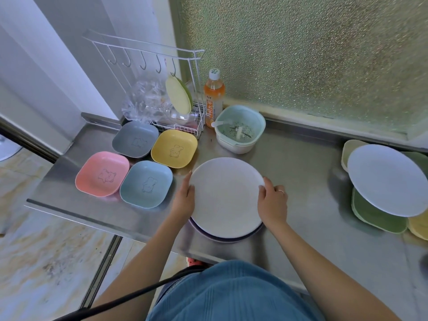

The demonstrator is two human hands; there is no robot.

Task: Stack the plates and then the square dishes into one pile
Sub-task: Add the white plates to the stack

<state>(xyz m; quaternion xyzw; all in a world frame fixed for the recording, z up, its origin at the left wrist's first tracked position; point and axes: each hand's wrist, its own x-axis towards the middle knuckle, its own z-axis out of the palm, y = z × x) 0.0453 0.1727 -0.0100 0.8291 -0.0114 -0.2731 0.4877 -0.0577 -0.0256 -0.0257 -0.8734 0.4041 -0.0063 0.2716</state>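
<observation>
Left hand (184,198) and right hand (272,200) clasp opposite rims of the white plate (225,195) atop the pile; the four square dishes (136,165) lie just left, nearer the left hand.

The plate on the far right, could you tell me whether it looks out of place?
Yes. The white plate sits tilted on green dishes instead of lying flat, apart from the plate pile both hands hold.
</observation>
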